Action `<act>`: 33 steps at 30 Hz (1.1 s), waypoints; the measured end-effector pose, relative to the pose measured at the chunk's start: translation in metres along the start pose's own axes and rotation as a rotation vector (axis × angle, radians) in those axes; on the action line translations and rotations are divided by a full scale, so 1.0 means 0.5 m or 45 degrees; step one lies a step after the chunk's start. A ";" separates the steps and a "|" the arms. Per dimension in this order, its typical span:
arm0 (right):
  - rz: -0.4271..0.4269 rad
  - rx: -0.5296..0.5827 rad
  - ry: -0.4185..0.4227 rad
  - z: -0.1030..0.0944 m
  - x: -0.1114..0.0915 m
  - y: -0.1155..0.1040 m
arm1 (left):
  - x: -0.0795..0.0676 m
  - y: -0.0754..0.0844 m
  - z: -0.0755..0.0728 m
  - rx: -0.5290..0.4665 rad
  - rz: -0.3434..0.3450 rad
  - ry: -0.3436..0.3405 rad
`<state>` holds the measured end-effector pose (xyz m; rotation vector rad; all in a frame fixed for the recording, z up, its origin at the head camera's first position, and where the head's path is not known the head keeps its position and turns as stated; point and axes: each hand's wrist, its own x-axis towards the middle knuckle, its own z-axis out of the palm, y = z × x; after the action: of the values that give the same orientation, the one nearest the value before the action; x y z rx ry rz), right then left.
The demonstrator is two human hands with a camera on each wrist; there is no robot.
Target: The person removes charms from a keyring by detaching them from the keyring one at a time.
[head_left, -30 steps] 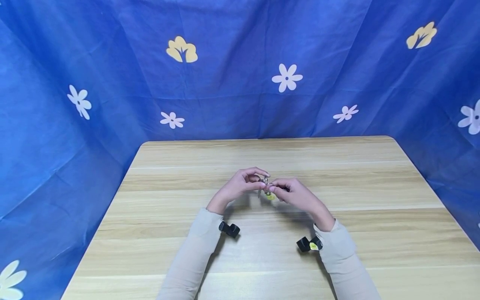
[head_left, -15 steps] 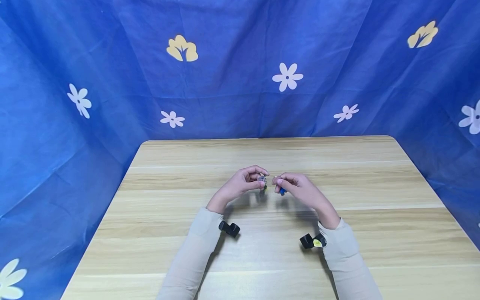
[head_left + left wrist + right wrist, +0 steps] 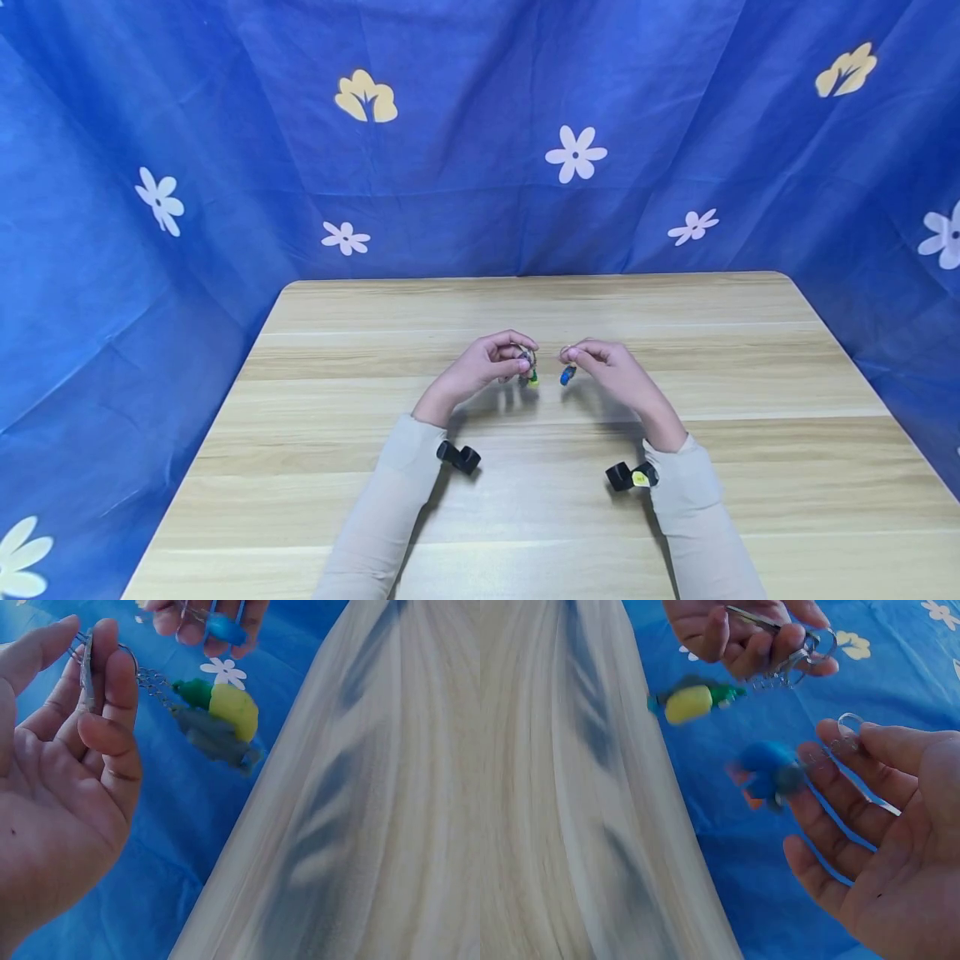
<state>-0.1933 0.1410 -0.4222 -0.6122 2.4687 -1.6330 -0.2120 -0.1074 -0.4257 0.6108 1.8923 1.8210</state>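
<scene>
My left hand (image 3: 491, 367) holds a key ring (image 3: 821, 645) with a flat metal piece, seen edge-on in the left wrist view, pinched between thumb and fingers. From its chains hang a yellow-and-green charm (image 3: 234, 709) and a grey charm (image 3: 210, 736). A short way to the right, my right hand (image 3: 615, 375) pinches the small metal ring (image 3: 850, 720) of a keychain between thumb and forefinger. Its blue charm (image 3: 765, 769), with a bit of orange, dangles below on a short chain, blurred. A gap separates the two hands above the table.
Under both hands lies a light wood-grain table (image 3: 480, 517). A blue cloth (image 3: 450, 167) with white and yellow flowers hangs behind it and at both sides. Black wrist cameras (image 3: 460, 458) sit at both sleeves.
The hands were together at the key ring; my right hand has drawn away to the right with the blue keychain, which now hangs apart. My left hand has stayed nearly in place.
</scene>
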 end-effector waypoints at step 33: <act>0.289 0.063 0.111 -0.023 0.000 0.071 | 0.002 -0.014 0.031 -0.530 -0.020 -0.093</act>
<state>-0.2065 0.1625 -0.4494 -0.2483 2.4426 -1.6573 -0.2039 -0.0947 -0.4331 0.5037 1.4046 2.0681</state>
